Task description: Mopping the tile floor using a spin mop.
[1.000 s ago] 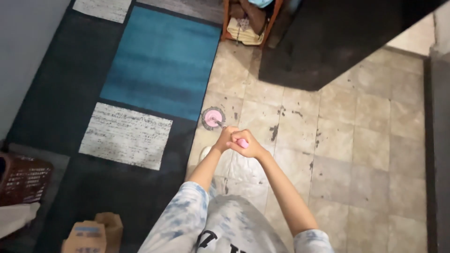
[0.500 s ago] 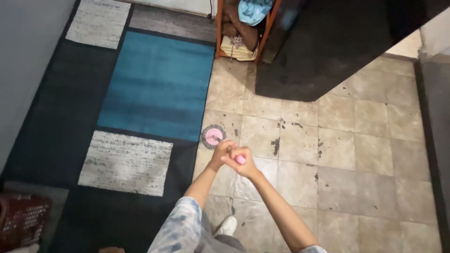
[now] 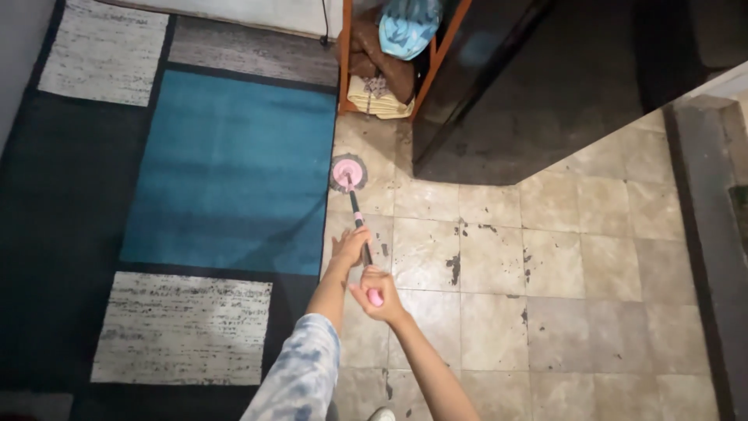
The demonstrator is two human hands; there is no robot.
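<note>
I hold a mop by its handle with both hands. My left hand grips the dark shaft partway down. My right hand is closed over the pink end of the handle, nearer to me. The round pink mop head rests on the beige tiled floor, right beside the edge of the rug and in front of the wooden rack.
A large rug with blue, black, grey and white blocks covers the left floor. An orange wooden rack holds folded cloth and a light blue item. A big black piece of furniture stands at the upper right. A dark ledge runs along the right.
The mop head has slid away from me across the tiles toward the wooden rack. My arms have stretched forward, and my hands have drawn apart along the handle.
</note>
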